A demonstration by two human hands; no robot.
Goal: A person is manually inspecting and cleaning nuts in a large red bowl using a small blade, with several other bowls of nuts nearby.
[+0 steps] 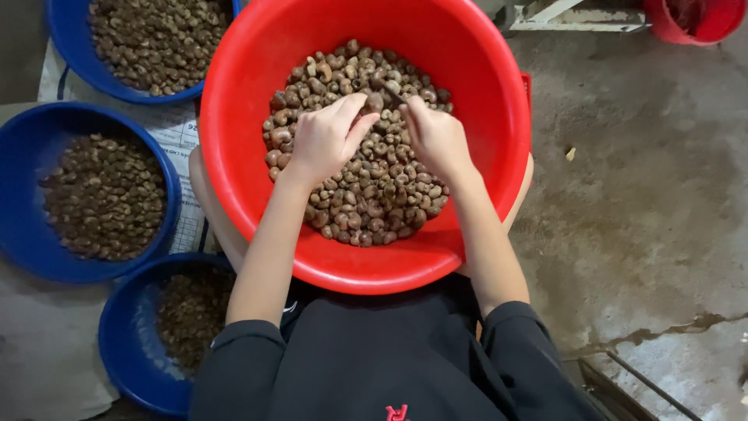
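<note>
The left hand (326,139) rests in the middle of the red basin (249,156), its fingers curled and its thumb and forefinger pinched on a single brown nut (375,102) lifted just above the heap. The right hand (436,136) sits just beside it, fingers folded around a small dark tool (392,91) whose tip meets that same nut; how firmly it grips the tool is hard to tell, as the fingers hide most of it. Both hands hover over the pile of nuts (366,195), a mound of brown, kidney-shaped pieces that covers the bottom of the basin. The basin sits on the person's lap, between the knees, with both bare forearms reaching down into it from black sleeves (234,351).

To the person's left stand three blue bowls on the floor. The far one (70,47) holds a full load of similar brown nuts, the middle one (23,195) holds a smaller heap, and the near one (125,343) holds darker, finer pieces. A printed sheet of paper (175,132) lies under the far two bowls. To the right is a stained concrete floor (639,195) with a crack running near the bottom edge, and a red bucket (693,23) stands at the top corner, well apart from the basin.
</note>
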